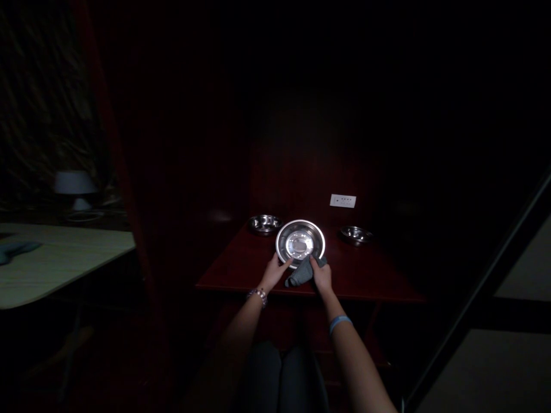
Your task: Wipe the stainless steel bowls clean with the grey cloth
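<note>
A shiny metal bowl [300, 245] is tilted toward me above the front part of a dark red desk [241, 269]. My left hand [274, 272] grips its lower left rim, thumb on the inside. At the lower right rim, my right hand [321, 274] is closed on a grey cloth [301, 274], pressing it against the bowl. The cloth hangs down below the rim between my hands. The fingers behind the bowl are hidden.
Two more metal bowls sit farther back, one bowl [265, 225] at left and another bowl [356, 235] at right. A white socket panel [343, 201] is on the back wall. Off to the left are a pale table [86, 246] and a lamp [75, 183]. The surroundings are very dark.
</note>
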A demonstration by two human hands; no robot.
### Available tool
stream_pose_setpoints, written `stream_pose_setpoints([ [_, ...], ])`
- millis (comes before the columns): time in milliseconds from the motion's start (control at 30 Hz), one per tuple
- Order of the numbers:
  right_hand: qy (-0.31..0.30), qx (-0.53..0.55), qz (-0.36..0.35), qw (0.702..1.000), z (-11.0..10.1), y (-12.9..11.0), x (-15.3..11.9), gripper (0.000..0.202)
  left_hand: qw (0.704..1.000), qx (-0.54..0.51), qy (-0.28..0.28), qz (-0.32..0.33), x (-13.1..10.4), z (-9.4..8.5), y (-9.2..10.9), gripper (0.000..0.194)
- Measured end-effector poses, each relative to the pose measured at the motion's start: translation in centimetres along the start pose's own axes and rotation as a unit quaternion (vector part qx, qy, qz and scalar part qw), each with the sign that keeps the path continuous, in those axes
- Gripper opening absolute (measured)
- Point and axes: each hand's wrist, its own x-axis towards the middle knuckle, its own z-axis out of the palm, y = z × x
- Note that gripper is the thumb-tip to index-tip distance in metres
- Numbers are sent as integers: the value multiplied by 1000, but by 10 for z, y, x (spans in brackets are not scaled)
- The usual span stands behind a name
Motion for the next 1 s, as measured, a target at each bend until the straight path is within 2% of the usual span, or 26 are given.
stream_pose_setpoints([
  [100, 2, 1, -1, 1000, 0, 2, 0, 47, 998, 54, 6, -25, -5, -1, 6, 51],
  [233, -2, 5, -1, 1000, -1, 3, 1, 47, 995, 80, -17, -53, -8, -2, 10, 42],
  [400, -13, 7, 1, 1000, -1, 4, 1, 47, 996, 77, -28, -35, -5, -2, 10, 41],
  [800, -49, 19, -24, 998, 3, 6, 2, 48, 982, 182, -51, -22, -8, -2, 14, 53],
  [1000, -65, 4, -27, 998, 2, 1, 0, 50, 984, 173, -30, -27, -4, -2, 5, 41],
])
